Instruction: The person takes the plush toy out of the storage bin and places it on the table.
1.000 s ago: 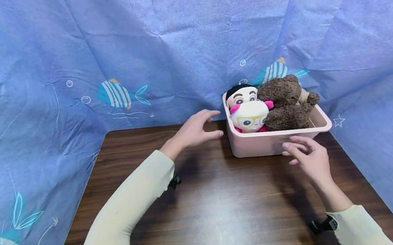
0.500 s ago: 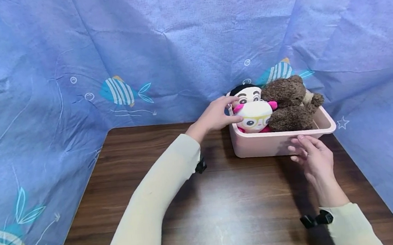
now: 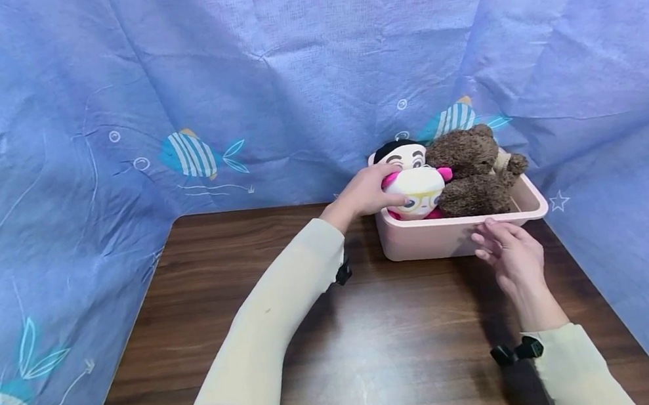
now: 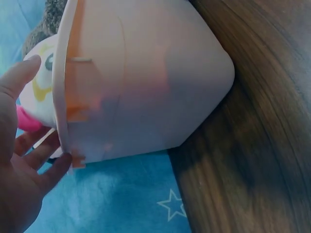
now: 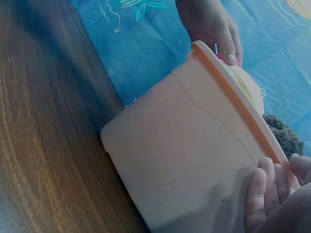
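Observation:
At the back right of the table stands a pink plastic storage bin (image 3: 423,238) with plush toys in it. My left hand (image 3: 366,193) reaches over the bin's left end and grips the white plush toy with yellow glasses (image 3: 422,185), thumb across its face and fingers behind by its pink ear. In the left wrist view, some left fingers (image 4: 56,162) lie at the bin's rim. My right hand (image 3: 514,255) holds the bin's front rim, fingertips (image 5: 265,167) against the wall below it and thumb above.
Behind the white toy sits a black-haired doll (image 3: 405,153). A brown teddy bear (image 3: 465,155) fills the bin's middle and right. Blue fish-printed cloth (image 3: 289,87) hangs behind and beside the brown wooden table (image 3: 236,264).
My left hand has moved right, from beside the bin onto the white plush toy. The right hand has risen slightly to the bin's front rim. Bin and toys stay put.

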### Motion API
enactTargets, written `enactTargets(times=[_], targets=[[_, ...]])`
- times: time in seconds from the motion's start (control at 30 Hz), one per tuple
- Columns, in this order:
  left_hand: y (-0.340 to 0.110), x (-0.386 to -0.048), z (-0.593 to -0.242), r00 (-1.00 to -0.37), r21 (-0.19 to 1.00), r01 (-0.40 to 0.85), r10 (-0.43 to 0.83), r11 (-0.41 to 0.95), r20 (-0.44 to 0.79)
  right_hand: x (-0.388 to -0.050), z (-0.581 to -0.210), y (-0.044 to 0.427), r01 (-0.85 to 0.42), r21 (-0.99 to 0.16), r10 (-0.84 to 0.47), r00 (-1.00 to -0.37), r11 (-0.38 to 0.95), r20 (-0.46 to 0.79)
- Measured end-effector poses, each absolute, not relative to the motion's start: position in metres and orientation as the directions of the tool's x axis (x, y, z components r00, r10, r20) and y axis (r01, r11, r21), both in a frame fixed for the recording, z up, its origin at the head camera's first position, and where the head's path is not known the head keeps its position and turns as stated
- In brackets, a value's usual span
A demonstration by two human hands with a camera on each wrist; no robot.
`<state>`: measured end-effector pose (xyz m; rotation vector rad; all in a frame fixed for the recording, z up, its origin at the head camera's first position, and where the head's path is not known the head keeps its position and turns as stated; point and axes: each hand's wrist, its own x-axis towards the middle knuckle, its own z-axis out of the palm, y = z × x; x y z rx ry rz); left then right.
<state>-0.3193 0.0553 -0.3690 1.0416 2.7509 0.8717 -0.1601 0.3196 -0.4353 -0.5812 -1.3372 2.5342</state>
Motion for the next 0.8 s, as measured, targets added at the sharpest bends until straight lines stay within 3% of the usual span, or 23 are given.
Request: enactTargets(times=[0.23, 0.63, 0.8], targets=[[0.064, -0.315, -0.367, -0.779, 0.467, 0.600, 0.607, 0.649, 0.158, -0.161, -0.438, 0.319, -0.014, -0.824, 0.374, -0.895, -0.567, -0.242], [0.068, -0.313, -0.362, -0.824, 0.509, 0.547, 0.534, 0.665, 0.189, -0.165, -0.435, 0.318, 0.014, -0.830, 0.367, -0.893, -0.558, -0.262], [0.072, -0.309, -0.354, -0.804, 0.478, 0.586, 0.545, 0.654, 0.240, -0.165, -0.434, 0.319, 0.005, -0.827, 0.387, -0.882, -0.562, -0.268]])
